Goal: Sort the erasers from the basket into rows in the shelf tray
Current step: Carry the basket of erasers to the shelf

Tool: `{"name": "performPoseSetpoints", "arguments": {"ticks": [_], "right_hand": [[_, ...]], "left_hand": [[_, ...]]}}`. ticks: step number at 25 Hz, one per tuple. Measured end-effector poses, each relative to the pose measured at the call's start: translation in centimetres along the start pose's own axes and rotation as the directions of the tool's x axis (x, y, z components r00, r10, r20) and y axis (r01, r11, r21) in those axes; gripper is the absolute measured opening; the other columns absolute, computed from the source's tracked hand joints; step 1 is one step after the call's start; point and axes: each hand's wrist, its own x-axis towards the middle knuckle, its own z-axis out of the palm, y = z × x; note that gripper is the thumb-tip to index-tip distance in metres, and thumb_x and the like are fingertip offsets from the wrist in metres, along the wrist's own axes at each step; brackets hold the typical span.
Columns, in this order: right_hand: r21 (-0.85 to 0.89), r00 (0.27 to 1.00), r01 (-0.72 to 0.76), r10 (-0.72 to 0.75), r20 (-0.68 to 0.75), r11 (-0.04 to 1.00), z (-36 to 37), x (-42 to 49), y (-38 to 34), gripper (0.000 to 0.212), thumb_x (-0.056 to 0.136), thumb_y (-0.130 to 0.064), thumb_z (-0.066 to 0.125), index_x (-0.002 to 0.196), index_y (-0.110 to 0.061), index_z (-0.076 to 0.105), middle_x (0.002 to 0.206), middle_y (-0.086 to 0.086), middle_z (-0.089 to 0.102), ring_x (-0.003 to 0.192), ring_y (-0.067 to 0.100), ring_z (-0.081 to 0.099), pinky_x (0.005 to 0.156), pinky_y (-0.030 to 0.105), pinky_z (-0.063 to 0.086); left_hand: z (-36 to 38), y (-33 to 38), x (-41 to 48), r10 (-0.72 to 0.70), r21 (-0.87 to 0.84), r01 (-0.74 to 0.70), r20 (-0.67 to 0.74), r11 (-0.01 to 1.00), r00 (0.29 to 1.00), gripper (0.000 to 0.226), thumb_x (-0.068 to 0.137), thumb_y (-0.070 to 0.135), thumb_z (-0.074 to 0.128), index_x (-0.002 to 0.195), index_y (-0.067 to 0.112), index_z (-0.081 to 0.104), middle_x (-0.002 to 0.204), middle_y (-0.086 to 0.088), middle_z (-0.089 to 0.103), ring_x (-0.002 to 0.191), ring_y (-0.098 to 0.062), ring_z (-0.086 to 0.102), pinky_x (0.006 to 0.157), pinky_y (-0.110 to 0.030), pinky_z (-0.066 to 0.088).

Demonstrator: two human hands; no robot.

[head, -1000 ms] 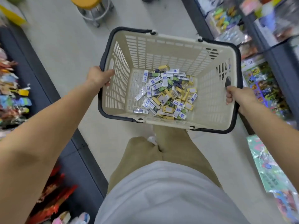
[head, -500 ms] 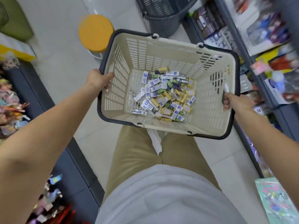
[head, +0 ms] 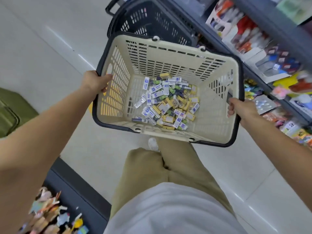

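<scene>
I see my left hand (head: 95,81) curled round the left rim of the beige slatted plastic basket with a dark rim band (head: 168,65). A loose heap of small white, yellow and green wrapped erasers (head: 168,102) lies on its floor. My right hand (head: 239,108) clamps the right rim. Beside it runs a dark shelf of blurred coloured goods (head: 270,26).

head cam, looking steeply down, close

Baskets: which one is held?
The beige basket, gripped at both ends by the left hand and right hand; the black basket sits beyond it, untouched.
</scene>
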Motion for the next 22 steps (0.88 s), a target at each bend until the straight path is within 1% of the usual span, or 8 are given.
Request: {"name": "performPoseSetpoints", "arguments": {"ticks": [5, 8, 10, 12, 14, 18, 20, 22], "right_hand": [[0.077, 0.996, -0.069, 0.074, -0.059, 0.995, 4.3, 3.7, -6.0, 0.023, 0.086, -0.015, 0.055, 0.064, -0.011, 0.048, 0.056, 0.005, 0.046, 0.025, 0.008, 0.037, 0.033, 0.016, 0.034], [0.12, 0.987, -0.106, 0.119, -0.104, 0.987, 6.2, 5.5, -9.3, 0.025, 0.086, -0.015, 0.054, 0.062, -0.01, 0.049, 0.055, 0.006, 0.045, 0.026, 0.009, 0.036, 0.033, 0.016, 0.033], [0.177, 0.981, -0.128, 0.151, -0.122, 0.976, 7.8, 6.1, -11.1, 0.024, 0.086, -0.014, 0.054, 0.063, -0.009, 0.049, 0.055, 0.007, 0.044, 0.026, 0.01, 0.035, 0.033, 0.016, 0.032], [0.232, 0.973, -0.149, 0.184, -0.139, 0.961, 9.8, 6.7, -12.6, 0.025, 0.087, -0.013, 0.054, 0.063, -0.01, 0.048, 0.055, 0.007, 0.044, 0.026, 0.01, 0.034, 0.033, 0.017, 0.032], [0.298, 0.964, -0.157, 0.211, -0.16, 0.941, 12.3, 7.8, -13.7, 0.025, 0.086, -0.013, 0.054, 0.062, -0.01, 0.048, 0.055, 0.008, 0.045, 0.026, 0.01, 0.034, 0.036, 0.019, 0.033], [0.391, 0.94, -0.193, 0.283, -0.189, 0.9, 17.7, 9.2, -15.2, 0.022, 0.085, -0.015, 0.057, 0.064, -0.01, 0.052, 0.055, 0.007, 0.048, 0.034, 0.013, 0.039, 0.044, 0.028, 0.037], [0.42, 0.922, -0.201, 0.316, -0.225, 0.885, 20.2, 9.9, -15.9, 0.021, 0.084, -0.014, 0.057, 0.064, -0.011, 0.053, 0.054, 0.006, 0.048, 0.031, 0.01, 0.038, 0.042, 0.025, 0.038], [0.433, 0.902, -0.211, 0.345, -0.258, 0.876, 22.0, 10.5, -16.4, 0.02, 0.084, -0.015, 0.057, 0.065, -0.011, 0.053, 0.054, 0.005, 0.048, 0.028, 0.008, 0.038, 0.042, 0.026, 0.038]], "left_hand": [[-0.5, 7.5, 9.9, 0.062, 0.05, -0.063, 0.02, 0.997, 0.998, 0.027, 0.087, 0.024, 0.059, 0.066, 0.01, 0.051, 0.057, -0.007, 0.05, 0.03, -0.009, 0.045, 0.048, -0.027, 0.042], [-0.7, 12.3, 15.3, 0.111, 0.081, -0.115, 0.057, 0.99, 0.992, 0.032, 0.087, 0.027, 0.059, 0.06, 0.011, 0.05, 0.036, 0.003, 0.051, 0.025, -0.003, 0.042, 0.041, -0.02, 0.041], [-1.1, 14.9, 18.6, 0.138, 0.115, -0.147, 0.079, 0.982, 0.987, 0.032, 0.086, 0.028, 0.059, 0.06, 0.011, 0.051, 0.032, 0.004, 0.05, 0.026, -0.003, 0.042, 0.047, -0.023, 0.042], [-1.7, 17.3, 22.0, 0.171, 0.117, -0.18, 0.086, 0.977, 0.982, 0.029, 0.085, 0.028, 0.06, 0.063, 0.011, 0.052, 0.045, -0.001, 0.054, 0.027, -0.004, 0.043, 0.055, -0.029, 0.043], [-2.0, 19.7, 25.8, 0.203, 0.125, -0.214, 0.096, 0.969, 0.974, 0.027, 0.082, 0.029, 0.062, 0.064, 0.012, 0.053, 0.054, -0.004, 0.053, 0.029, -0.006, 0.045, 0.055, -0.03, 0.043], [-2.2, 24.0, 33.1, 0.257, 0.152, -0.285, 0.182, 0.946, 0.949, 0.028, 0.073, 0.032, 0.061, 0.058, 0.012, 0.05, 0.034, 0.005, 0.047, 0.035, -0.014, 0.044, 0.056, -0.032, 0.039], [-2.1, 25.4, 36.7, 0.24, 0.202, -0.285, 0.222, 0.937, 0.945, 0.028, 0.07, 0.034, 0.06, 0.059, 0.012, 0.049, 0.031, 0.006, 0.045, 0.041, -0.019, 0.043, 0.056, -0.032, 0.039], [-1.5, 26.2, 39.5, 0.231, 0.231, -0.297, 0.274, 0.927, 0.934, 0.026, 0.074, 0.031, 0.061, 0.061, 0.01, 0.052, 0.032, 0.006, 0.045, 0.039, -0.017, 0.043, 0.054, -0.029, 0.039]]}}
